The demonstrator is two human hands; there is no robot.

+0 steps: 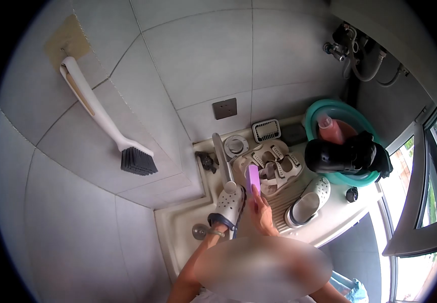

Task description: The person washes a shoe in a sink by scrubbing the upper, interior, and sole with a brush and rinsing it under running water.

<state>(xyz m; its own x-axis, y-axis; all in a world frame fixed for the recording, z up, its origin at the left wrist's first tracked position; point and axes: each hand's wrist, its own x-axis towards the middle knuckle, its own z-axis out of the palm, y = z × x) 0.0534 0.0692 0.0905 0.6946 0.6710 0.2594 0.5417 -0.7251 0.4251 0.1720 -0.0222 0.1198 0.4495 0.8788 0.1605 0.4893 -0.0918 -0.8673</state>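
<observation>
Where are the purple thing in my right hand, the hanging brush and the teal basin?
Purple thing (253, 178), head view: its middle.
Hanging brush (102, 119), head view: mid-handle.
Teal basin (351, 179), head view: its near wall.

Left hand (220, 226) at the heel of a clog (230, 204) near the tap (222, 156)! Right hand (263, 214) gripping a purple tool (253, 177), sandals (289, 162) just beyond, second clog (310, 201) right, green basin (332, 103) far right, long brush (95, 111) hanging left!

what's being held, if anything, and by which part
The right hand grips the purple thing by its near end. The left hand is at the heel of a clog, fingers hidden; its hold cannot be told.
</observation>
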